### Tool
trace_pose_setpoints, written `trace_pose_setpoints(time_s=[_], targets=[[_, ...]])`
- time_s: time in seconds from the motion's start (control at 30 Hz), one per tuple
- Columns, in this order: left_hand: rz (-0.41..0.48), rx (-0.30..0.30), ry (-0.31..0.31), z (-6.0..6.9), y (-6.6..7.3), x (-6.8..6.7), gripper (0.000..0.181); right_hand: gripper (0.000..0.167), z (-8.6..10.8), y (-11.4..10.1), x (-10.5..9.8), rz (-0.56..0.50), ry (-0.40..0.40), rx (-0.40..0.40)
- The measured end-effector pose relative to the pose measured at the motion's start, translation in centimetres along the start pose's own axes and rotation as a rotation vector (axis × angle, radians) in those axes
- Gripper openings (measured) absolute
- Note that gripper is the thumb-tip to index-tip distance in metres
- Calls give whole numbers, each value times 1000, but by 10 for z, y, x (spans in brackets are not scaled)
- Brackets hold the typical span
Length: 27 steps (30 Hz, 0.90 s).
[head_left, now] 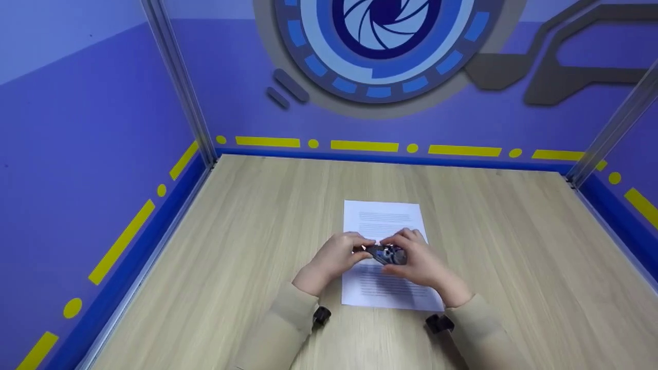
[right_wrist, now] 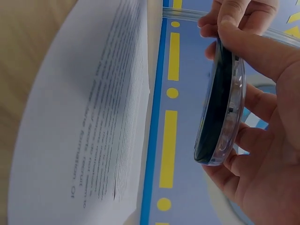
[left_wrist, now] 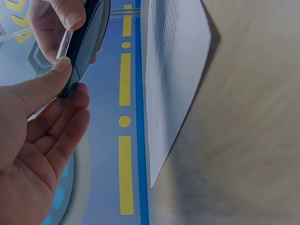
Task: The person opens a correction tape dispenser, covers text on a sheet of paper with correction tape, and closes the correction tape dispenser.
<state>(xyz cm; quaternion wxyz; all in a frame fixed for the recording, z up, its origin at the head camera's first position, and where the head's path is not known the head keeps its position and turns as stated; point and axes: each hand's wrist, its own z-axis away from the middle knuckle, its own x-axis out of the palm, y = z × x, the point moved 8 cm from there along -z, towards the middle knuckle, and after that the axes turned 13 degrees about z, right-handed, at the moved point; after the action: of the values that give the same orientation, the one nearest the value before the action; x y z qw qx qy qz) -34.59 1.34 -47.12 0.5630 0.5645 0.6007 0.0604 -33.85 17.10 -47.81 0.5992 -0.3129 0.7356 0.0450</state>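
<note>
A correction tape with a dark body and a clear casing that shows wheels inside is held above the printed sheet. My left hand pinches its narrow end between thumb and fingers. Around the wide end, my right hand grips with thumb and fingers. The left wrist view shows the dark flat side of the correction tape, with the left thumb on its edge. In the right wrist view the clear side of the correction tape faces the right palm. Fingers partly hide the narrow tip.
The paper lies flat on a light wooden table. Blue-purple panels with yellow marks stand at the back and sides, joined by metal posts. Small black devices sit at both wrists.
</note>
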Motion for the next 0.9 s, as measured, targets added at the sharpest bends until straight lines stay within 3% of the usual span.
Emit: trace_pose_setpoints(time_s=[0.13,0.5,0.73,0.9], targets=[[16,-52,51,1,-8,-8,32,48,0,15,-4,5,20,46],[-19,-208,202,9,-39,-33,29,50,9,76,-20,10,10,278],[1,-355,287,19,-59,-44,33,60,24,122,-27,46,2,531],[6,-417,334,23,-69,-50,37,70,43,151,-32,54,-8,728]])
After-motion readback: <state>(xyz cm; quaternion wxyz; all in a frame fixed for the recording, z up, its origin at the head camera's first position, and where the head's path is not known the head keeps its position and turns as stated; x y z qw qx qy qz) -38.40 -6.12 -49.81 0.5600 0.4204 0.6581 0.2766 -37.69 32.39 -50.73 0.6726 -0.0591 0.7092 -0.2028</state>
